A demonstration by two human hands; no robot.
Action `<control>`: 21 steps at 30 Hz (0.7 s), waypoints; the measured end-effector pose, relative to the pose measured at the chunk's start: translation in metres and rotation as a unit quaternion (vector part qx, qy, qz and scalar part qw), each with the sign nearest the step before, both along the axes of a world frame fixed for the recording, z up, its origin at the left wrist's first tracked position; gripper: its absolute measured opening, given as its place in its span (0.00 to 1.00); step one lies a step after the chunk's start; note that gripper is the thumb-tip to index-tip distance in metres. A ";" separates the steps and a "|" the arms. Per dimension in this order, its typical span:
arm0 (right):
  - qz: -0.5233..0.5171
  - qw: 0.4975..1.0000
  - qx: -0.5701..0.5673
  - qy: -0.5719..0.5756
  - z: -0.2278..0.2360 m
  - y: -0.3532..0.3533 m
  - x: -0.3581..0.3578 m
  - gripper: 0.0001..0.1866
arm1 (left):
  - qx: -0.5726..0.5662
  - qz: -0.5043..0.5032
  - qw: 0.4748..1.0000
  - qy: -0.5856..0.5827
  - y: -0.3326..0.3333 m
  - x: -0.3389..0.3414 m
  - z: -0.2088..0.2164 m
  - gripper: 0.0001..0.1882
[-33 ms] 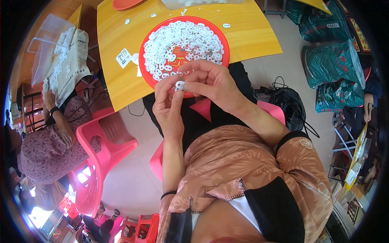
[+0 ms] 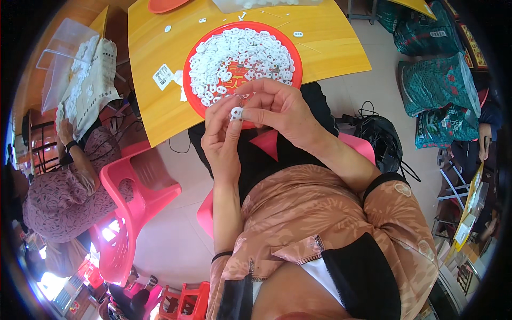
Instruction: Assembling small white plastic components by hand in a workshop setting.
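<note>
On the yellow table (image 2: 160, 101), a small white square label (image 2: 162, 76) with dark print lies just left of a round red tray (image 2: 192, 96) heaped with small white plastic pieces (image 2: 240, 53). Green patterned sacks (image 2: 434, 85) stand on the floor at right; a clear plastic bag (image 2: 66, 45) of white pieces rests at far left near a seated person (image 2: 58, 192). Below the tray's near rim, the left hand (image 2: 221, 138) and right hand (image 2: 280, 112) meet, fingers narrowly pinched together on one small white ring (image 2: 236, 112).
</note>
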State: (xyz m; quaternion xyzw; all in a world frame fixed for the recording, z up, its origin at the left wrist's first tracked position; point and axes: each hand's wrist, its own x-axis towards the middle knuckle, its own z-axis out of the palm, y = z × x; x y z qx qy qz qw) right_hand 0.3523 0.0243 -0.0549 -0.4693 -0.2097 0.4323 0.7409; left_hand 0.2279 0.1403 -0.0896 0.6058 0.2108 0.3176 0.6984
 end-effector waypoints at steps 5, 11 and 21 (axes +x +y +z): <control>-0.001 0.999 -0.005 0.053 0.008 -0.003 -0.001 0.15 | -0.028 -0.054 0.997 -0.039 -0.002 -0.002 -0.001 0.15; 0.025 0.998 -0.020 0.048 0.010 -0.005 0.001 0.11 | -0.043 -0.037 0.998 -0.032 -0.014 -0.005 0.004 0.15; 0.110 0.991 -0.064 -0.051 0.015 -0.007 0.003 0.08 | -0.006 -0.002 0.998 -0.056 -0.015 -0.007 -0.007 0.17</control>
